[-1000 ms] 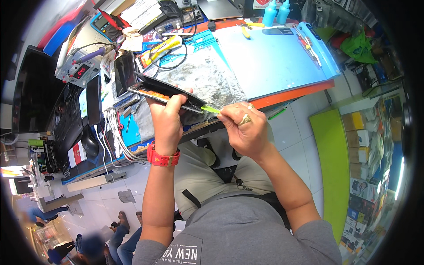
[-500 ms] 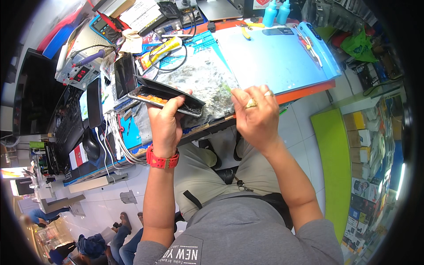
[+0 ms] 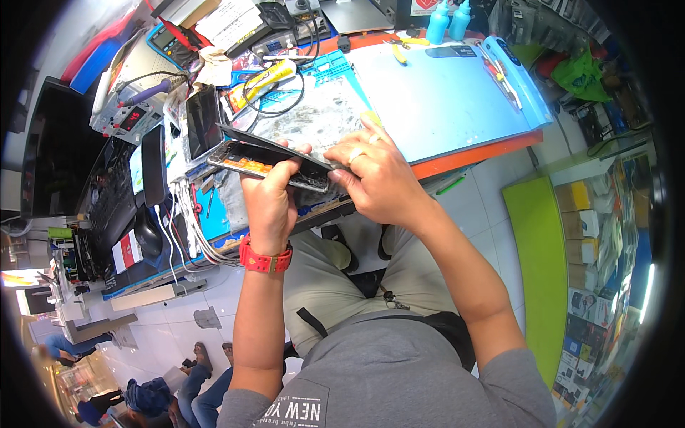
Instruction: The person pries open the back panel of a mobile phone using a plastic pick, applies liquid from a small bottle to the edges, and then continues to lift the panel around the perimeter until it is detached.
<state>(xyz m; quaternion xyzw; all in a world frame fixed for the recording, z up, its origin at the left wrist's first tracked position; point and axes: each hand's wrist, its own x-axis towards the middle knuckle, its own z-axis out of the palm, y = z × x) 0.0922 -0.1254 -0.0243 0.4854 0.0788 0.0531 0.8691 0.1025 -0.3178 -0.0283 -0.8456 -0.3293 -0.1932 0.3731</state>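
Observation:
My left hand point(image 3: 270, 203) grips an opened smartphone point(image 3: 250, 166) above the front edge of the bench, thumb on the near side and fingertips showing behind. The phone's dark screen panel point(image 3: 267, 148) is lifted at an angle from the body, and orange parts show inside the gap. At the phone's right end, my right hand point(image 3: 378, 175) has its thumb and a bent finger closed on the corner. Its forefinger points up and away, with a yellowish patch near the tip that I cannot make out. Beneath the phone lies a worn grey work mat point(image 3: 314, 114).
Left of the phone are a dark phone point(image 3: 203, 121), white cables point(image 3: 187, 221) and a power supply point(image 3: 130, 118). A glue tube point(image 3: 264, 82) and looped black cable lie behind. A pale blue plate point(image 3: 428, 100) holds yellow-handled pliers point(image 3: 399, 53); blue bottles point(image 3: 437, 25) stand beyond.
My right hand has moved left from beside the bench edge to the phone's right end and now touches it. My left hand and the phone have barely shifted.

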